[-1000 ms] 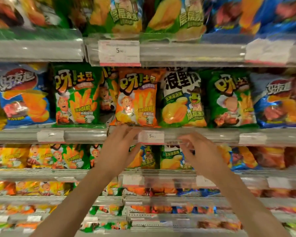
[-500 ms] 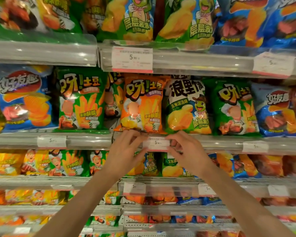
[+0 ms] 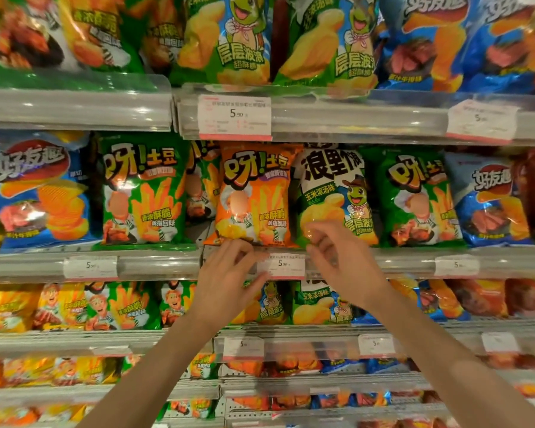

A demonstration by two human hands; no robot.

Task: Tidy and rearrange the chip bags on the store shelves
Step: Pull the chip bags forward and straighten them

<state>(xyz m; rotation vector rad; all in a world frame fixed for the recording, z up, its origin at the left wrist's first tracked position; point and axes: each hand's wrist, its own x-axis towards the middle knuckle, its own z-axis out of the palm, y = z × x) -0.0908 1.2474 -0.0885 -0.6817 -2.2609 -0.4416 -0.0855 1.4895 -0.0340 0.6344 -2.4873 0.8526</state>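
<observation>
An orange chip bag [image 3: 254, 193] stands upright on the middle shelf, with a green-and-white bag [image 3: 334, 186] bearing a cartoon turtle to its right. My left hand [image 3: 226, 276] is at the shelf's front rail, fingertips at the orange bag's bottom edge and beside a white price tag [image 3: 283, 265]. My right hand [image 3: 340, 257] is raised just right of the tag, fingers spread and touching the lower edge of the turtle bag. Neither hand encloses a bag.
Green bags [image 3: 142, 189] and blue bags [image 3: 37, 193] fill the same shelf to the left, more green [image 3: 417, 196] and blue [image 3: 491, 199] to the right. Clear plastic rails [image 3: 74, 109] front every shelf. Full shelves lie above and below.
Both hands have risen from the price-tag rail toward the bottoms of the bags. The right hand went up and right onto the turtle bag; the view tilted up and closer.
</observation>
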